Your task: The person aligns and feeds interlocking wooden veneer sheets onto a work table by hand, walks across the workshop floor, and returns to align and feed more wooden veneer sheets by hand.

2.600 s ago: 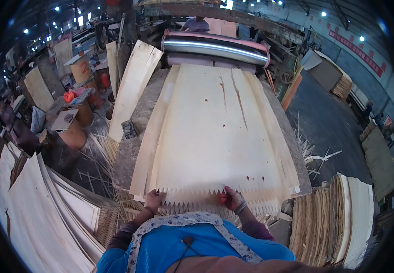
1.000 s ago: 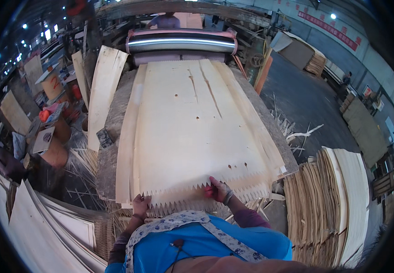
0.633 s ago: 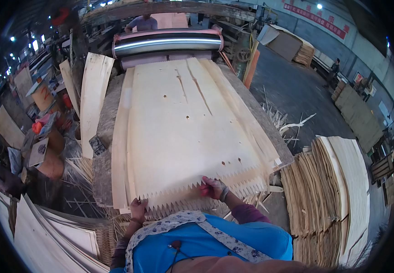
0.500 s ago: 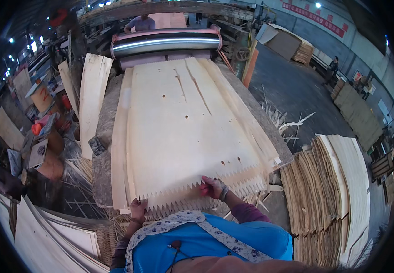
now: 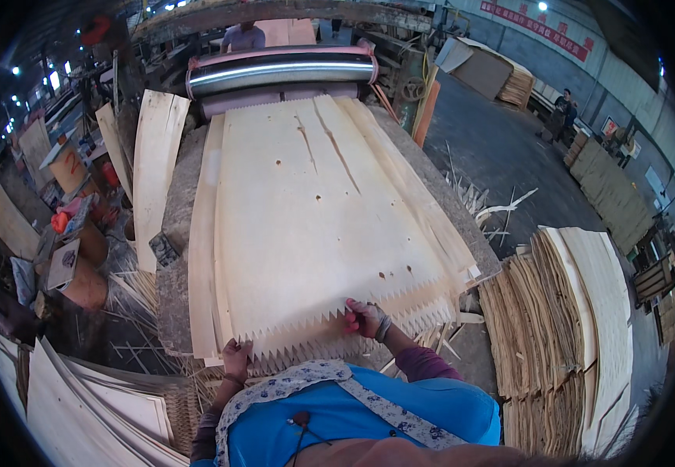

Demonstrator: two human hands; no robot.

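veneer sheet [image 5: 314,226] flat on table, far end at roller [image 5: 283,70]. left hand [image 5: 236,359] and right hand [image 5: 363,317] fingers clamped on toothed near edge. keep both grips level, sheet square to roller.

Bright overhead lamps, dark fisheye rim

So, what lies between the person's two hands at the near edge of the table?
In the head view, only the saw-toothed edge of the veneer sheets lies between the left hand and the right hand; both hands rest on it.
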